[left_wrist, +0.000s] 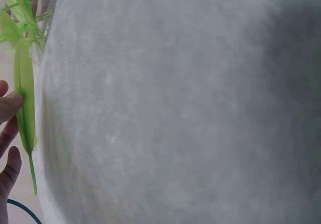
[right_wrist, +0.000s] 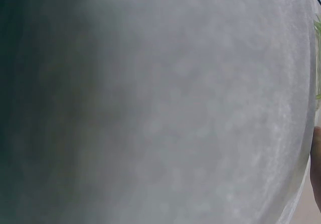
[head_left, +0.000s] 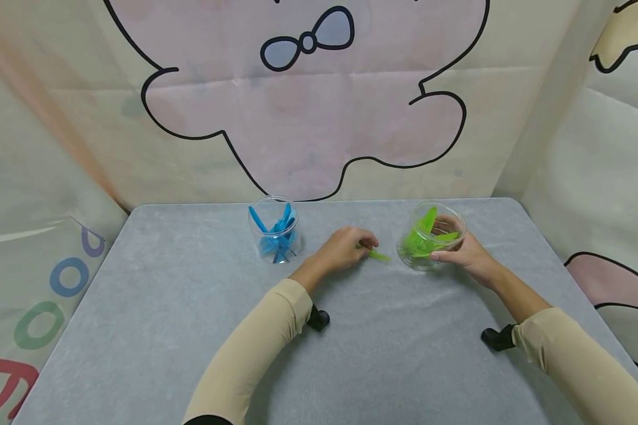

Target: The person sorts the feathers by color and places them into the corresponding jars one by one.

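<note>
In the head view my left hand pinches a green feather just above the table. The left wrist view shows the thumb across this feather, its thin quill pointing down. To the right, my right hand grips a clear round jar from its right side, with the thumb at the front. Several green feathers stand and lean inside that jar. Only a finger and a sliver of green show at the edge of the right wrist view.
A second clear jar holding several blue feathers stands to the left of my left hand. Both jars are near the back of the grey cloth-covered table. A printed fabric backdrop rises behind the table.
</note>
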Demonstrator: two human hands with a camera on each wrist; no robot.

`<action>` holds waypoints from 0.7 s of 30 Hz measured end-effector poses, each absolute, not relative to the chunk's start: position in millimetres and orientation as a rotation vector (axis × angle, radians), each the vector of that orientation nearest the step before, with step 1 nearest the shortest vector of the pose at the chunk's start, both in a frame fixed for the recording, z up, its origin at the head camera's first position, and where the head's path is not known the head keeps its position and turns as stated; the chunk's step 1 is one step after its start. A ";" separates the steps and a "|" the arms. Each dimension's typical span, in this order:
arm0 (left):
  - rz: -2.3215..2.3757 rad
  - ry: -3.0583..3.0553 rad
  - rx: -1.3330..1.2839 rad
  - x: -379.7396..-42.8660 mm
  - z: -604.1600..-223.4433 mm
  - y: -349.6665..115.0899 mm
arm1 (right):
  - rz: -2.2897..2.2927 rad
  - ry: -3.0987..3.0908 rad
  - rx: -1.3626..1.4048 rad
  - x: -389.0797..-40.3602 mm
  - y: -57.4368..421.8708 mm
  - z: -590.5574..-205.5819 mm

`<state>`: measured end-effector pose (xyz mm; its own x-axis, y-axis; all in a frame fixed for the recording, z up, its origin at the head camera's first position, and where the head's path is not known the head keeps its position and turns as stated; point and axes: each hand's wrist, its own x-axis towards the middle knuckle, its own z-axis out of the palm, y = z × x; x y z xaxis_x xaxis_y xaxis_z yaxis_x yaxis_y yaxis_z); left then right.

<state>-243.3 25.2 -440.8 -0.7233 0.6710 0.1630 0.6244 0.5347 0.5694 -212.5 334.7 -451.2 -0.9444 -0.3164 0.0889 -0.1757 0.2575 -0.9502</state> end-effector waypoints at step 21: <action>1.527 2.535 1.005 -244.8 -410.3 30.2 | -1.811 2.382 -0.492 -213.3 336.0 -453.4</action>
<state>-244.8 30.2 -410.3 -0.7930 0.5295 0.3014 0.5139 0.3156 0.7977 -213.3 336.0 -453.4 -0.9415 -0.3194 0.1073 -0.1889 0.2365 -0.9531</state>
